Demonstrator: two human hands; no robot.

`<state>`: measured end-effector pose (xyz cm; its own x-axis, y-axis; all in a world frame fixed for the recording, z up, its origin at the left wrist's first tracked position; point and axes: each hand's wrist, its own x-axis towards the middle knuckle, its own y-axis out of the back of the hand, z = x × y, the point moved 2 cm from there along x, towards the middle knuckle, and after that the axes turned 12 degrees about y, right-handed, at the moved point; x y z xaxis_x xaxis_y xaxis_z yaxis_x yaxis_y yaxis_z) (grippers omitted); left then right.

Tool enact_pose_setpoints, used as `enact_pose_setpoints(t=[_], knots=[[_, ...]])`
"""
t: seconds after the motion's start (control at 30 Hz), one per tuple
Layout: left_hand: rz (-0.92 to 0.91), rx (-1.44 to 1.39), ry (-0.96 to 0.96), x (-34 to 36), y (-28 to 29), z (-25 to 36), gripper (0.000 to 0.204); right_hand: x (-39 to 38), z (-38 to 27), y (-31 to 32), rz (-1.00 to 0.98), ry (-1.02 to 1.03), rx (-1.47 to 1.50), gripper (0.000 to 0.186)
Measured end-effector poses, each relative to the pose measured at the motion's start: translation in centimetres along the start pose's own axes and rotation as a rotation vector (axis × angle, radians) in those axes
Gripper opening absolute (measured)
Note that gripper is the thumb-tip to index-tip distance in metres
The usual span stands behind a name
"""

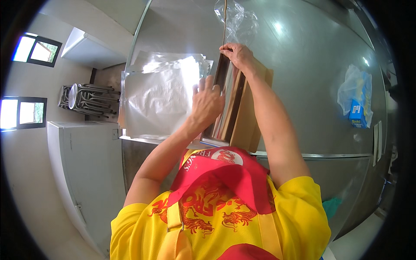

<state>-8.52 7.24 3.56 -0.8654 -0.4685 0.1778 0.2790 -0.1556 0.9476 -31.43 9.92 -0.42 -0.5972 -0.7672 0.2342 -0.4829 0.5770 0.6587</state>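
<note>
A long narrow box (236, 102) lies lengthwise in front of me on a steel table, its top open along one side. Inside is a shiny silvery length that looks like a foil roll (225, 112). At the box's far end, my right hand (239, 56) is closed, fingertips gripping the rim. My left hand (207, 104) rests palm down by the box's left edge, fingers apart, next to a stack of foil sheets (158, 102). The fingertips partly overlap the bright foil, and what lies under the palm is hidden.
Crumpled clear plastic (236, 19) lies beyond the box. A brown cardboard piece (251, 112) sits right of it. Farther right on the steel table (303, 86) is a blue box in a plastic bag (357, 97). Stacked stools (84, 97) and a white cabinet (86, 173) stand left.
</note>
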Motion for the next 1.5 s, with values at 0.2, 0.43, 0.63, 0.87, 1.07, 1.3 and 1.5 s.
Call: enact_pose_setpoints(t=[0.2,0.43,0.63,0.87,1.07,1.3,1.5], knots=[[-0.109,0.180,0.196,3.7,-2.9,0.1,0.027,0.3,0.3,-0.2,0.027,0.029,0.033,0.023],[0.215,-0.442,0.286,4.4,0.5,-6.5,0.018,-0.3,-0.3,-0.2,0.047,0.065,0.090,0.020],[-0.073,-0.743,0.486,7.1,14.6,-11.5,0.021,-0.1,0.2,-0.1,0.022,0.029,0.032,0.027],[-0.009,-0.808,0.563,8.9,23.9,-14.0,0.017,-0.1,0.2,0.0,0.021,0.017,0.061,0.024],[-0.081,-0.666,0.585,9.8,25.8,-19.9,0.017,0.1,0.6,-0.3,0.026,0.019,0.061,0.022],[0.073,-0.176,0.617,9.2,19.0,-30.8,0.027,-0.1,0.0,-0.1,-0.004,-0.018,0.058,0.020],[-0.030,-0.158,0.911,3.5,5.1,-39.8,0.021,0.0,-0.8,-0.1,-0.006,-0.014,0.012,0.020]])
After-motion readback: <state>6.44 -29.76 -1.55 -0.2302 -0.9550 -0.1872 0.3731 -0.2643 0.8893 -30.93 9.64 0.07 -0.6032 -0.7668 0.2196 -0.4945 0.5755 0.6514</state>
